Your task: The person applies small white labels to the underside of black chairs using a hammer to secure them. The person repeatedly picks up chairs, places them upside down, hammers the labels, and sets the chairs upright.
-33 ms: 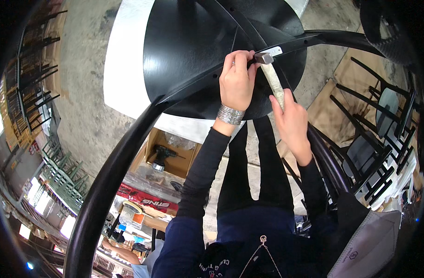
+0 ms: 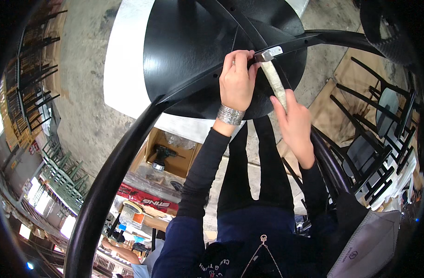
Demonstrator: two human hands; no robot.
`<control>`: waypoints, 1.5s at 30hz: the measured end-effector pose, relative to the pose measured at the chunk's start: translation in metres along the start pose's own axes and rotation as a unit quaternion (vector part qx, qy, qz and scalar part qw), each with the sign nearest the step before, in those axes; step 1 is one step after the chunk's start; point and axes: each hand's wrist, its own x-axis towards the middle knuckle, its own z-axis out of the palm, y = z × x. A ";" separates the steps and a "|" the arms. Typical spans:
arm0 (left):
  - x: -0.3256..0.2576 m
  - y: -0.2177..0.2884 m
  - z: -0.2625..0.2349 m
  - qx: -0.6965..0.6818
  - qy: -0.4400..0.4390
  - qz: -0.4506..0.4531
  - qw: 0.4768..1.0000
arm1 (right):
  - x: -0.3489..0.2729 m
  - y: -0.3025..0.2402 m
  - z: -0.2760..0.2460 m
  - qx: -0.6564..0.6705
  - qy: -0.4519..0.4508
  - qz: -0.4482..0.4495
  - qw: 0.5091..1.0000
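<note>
The right hand [image 2: 295,127] has its grip closed round the pale handle of the hammer [image 2: 274,84], whose metal head sits over the black frame [image 2: 193,82], just beside the left fingertips and near a white label [image 2: 273,51]. The left hand [image 2: 238,83] has its grip nearly closed, thumb and fingers bunched at the frame; whether they hold anything cannot be told. The frame's curved bars cross over a black panel [image 2: 182,44]. Lower left, a drill [image 2: 161,155] lies in a box [image 2: 192,160].

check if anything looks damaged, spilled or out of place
Nothing plainly stands out: the left hand is at the black frame, the right hand grips the hammer, and the drill lies in an open box.
</note>
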 end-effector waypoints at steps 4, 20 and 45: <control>0.007 -0.011 -0.018 0.063 0.015 0.088 0.994 | -0.030 0.000 -0.012 0.232 0.182 -0.146 0.944; 0.010 -0.023 -0.013 0.051 0.009 -0.042 0.998 | -0.005 0.003 0.003 0.033 0.159 -0.011 0.987; 0.022 -0.008 -0.004 0.132 0.023 -0.136 0.982 | -0.075 -0.007 -0.022 0.269 0.088 0.089 0.955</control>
